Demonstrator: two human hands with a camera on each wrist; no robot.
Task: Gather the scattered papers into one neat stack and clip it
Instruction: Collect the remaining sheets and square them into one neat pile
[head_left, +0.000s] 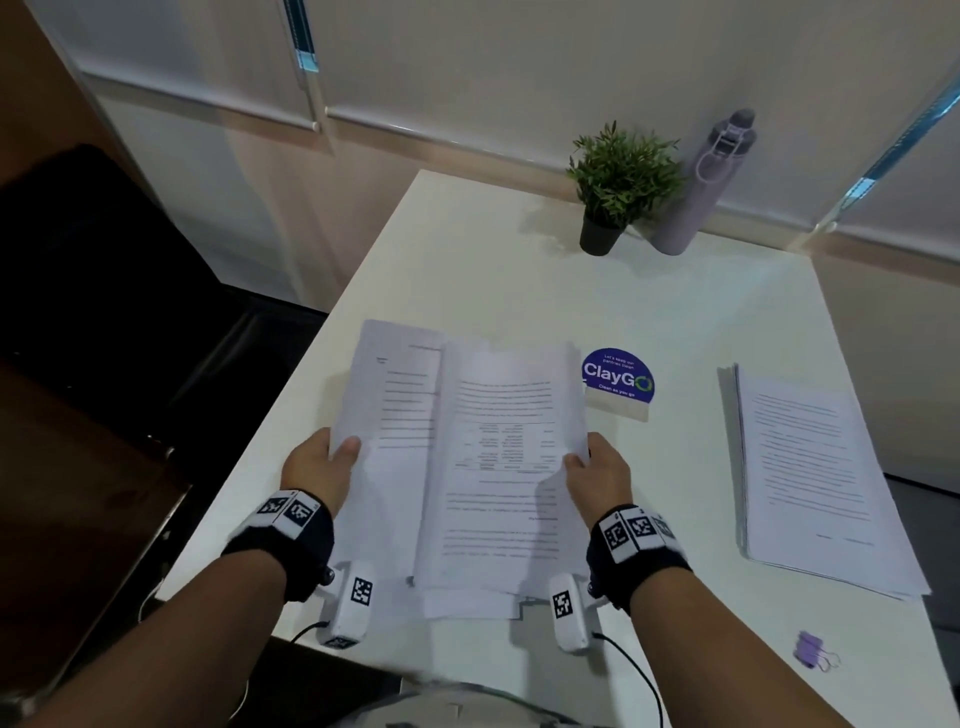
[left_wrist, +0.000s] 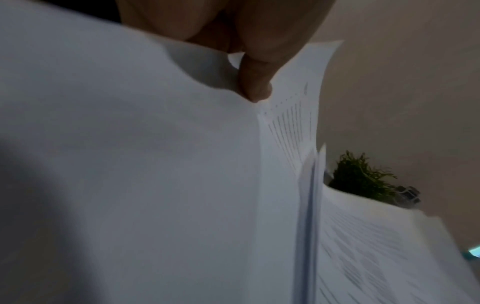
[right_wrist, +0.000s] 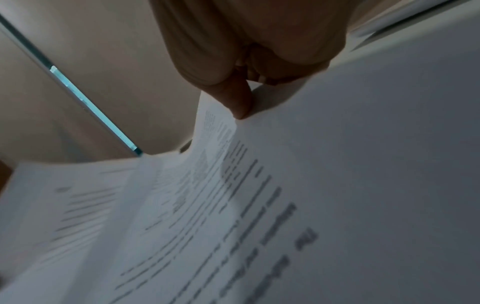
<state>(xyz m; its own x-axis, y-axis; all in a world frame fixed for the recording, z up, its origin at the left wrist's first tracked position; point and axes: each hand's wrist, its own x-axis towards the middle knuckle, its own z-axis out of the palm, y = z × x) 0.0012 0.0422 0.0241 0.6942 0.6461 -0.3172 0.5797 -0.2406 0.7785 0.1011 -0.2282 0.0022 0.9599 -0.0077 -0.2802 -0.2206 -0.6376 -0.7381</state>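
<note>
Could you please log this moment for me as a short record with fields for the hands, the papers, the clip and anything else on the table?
left hand: pinches left edge of held papers
right hand: pinches their right edge
held papers: uneven, sheets offset, lifted at the far end
second pile: lies on table, right side, untouched
binder clip: purple, near right corner, unused
other items: potted plant, purple bottle, ClayGo sign

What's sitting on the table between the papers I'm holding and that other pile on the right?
Nothing visible does. The held papers and the pile have bare table between them. The ClayGo sign stands farther back, the purple binder clip nearer you.
</note>
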